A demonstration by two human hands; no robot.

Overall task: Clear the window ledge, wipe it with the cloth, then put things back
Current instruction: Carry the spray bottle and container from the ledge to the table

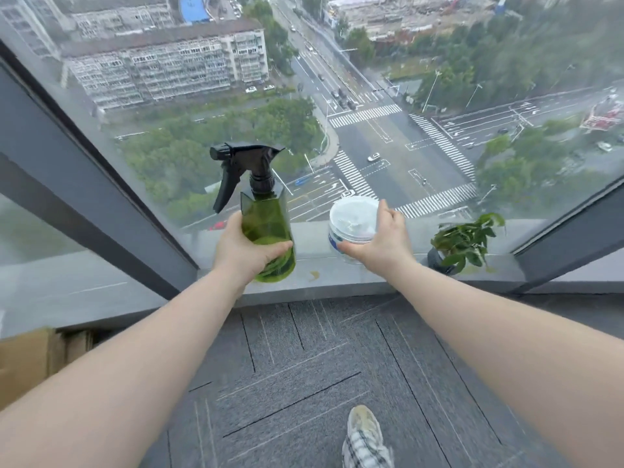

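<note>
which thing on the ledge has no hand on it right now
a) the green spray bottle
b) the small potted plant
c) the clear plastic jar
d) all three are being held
b: the small potted plant stands alone at the right end of the ledge, while the left hand grips the green spray bottle and the right hand is closed around the clear plastic jar.

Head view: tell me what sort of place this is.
Probably a high-rise office or flat. The window looks far down on a road crossing, the floor is grey carpet tile, and a plant sits on the ledge.
</note>
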